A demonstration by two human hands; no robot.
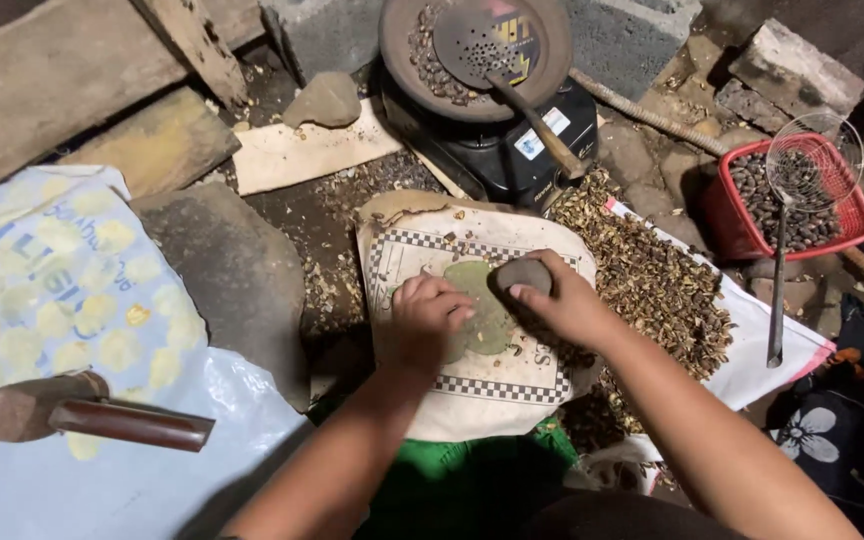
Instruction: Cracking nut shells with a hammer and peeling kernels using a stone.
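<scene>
Forearms of ours reach up from six o'clock to the cloth [512,385] at centre. On it lies a flat green patch [480,300], just left of centre. Our right hand [564,300] grips a stone [524,274] at the patch's two o'clock edge, fingers curled over it, wrist bent inward. Our left hand [430,315] rests at nine o'clock of the patch, fingers loosely curled and pressing its edge; we cannot tell if it pinches anything. To pound well, we judge, keep the stone flat and the left fingers clear of it. Husks [652,285] heap at three o'clock, a red basket [742,235] beyond, a stove [512,150] at twelve, a mallet [92,415] at eight.
</scene>
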